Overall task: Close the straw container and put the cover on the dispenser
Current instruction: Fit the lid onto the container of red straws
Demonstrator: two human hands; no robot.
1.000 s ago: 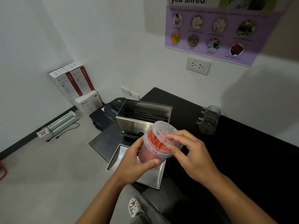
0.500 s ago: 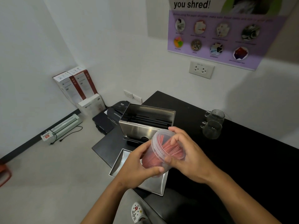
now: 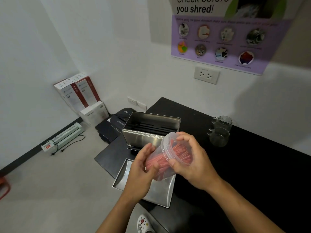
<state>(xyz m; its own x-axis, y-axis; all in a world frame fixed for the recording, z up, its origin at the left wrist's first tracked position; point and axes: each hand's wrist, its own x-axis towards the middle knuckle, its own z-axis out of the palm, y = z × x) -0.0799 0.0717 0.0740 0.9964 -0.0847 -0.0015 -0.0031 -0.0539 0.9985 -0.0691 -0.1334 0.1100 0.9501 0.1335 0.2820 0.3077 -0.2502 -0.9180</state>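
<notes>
A clear plastic straw container (image 3: 165,161) packed with red straws is held tilted above the table, its clear lid (image 3: 170,145) on top. My left hand (image 3: 141,172) cups the container's lower body. My right hand (image 3: 191,157) wraps around the lid end, fingers curled over the rim. Behind them stands the open stainless steel dispenser (image 3: 151,132). Its flat steel cover (image 3: 161,192) lies on the black table (image 3: 252,165), under my hands near the front edge.
Two glass mugs (image 3: 219,130) stand at the back right of the table. A black shredder (image 3: 116,121) sits on the floor left of the table, with boxes (image 3: 80,95) and a laminator (image 3: 65,135) along the wall. A shoe (image 3: 143,223) shows below.
The container has tipped further over, its lid end now turned toward my right hand. My right hand has shifted from fingertips on the lid to a full grasp around it.
</notes>
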